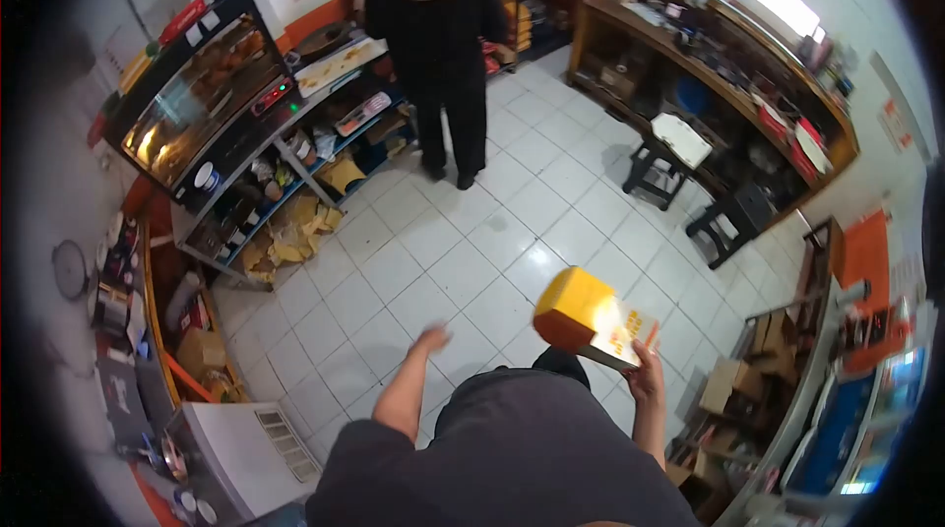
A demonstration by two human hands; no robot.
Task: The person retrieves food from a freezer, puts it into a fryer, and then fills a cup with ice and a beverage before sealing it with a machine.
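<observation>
My right hand (646,376) grips the white end of a yellow-and-white takeaway box (576,309), held out over the floor in front of my body. Yellow and orange print covers the white part, and the yellow part points away to the left. Whether anything is inside the box cannot be seen. My left hand (431,337) is apart from the box, over the floor tiles, touching nothing visible. Motion blurs its fingers.
A person in black (443,45) stands at the back counter, facing away. To the left is a glass food display (197,94) on a metal stand. Stools (679,140) stand by the wooden workbench (640,20) at right. Cardboard boxes (733,384) line the right shelf.
</observation>
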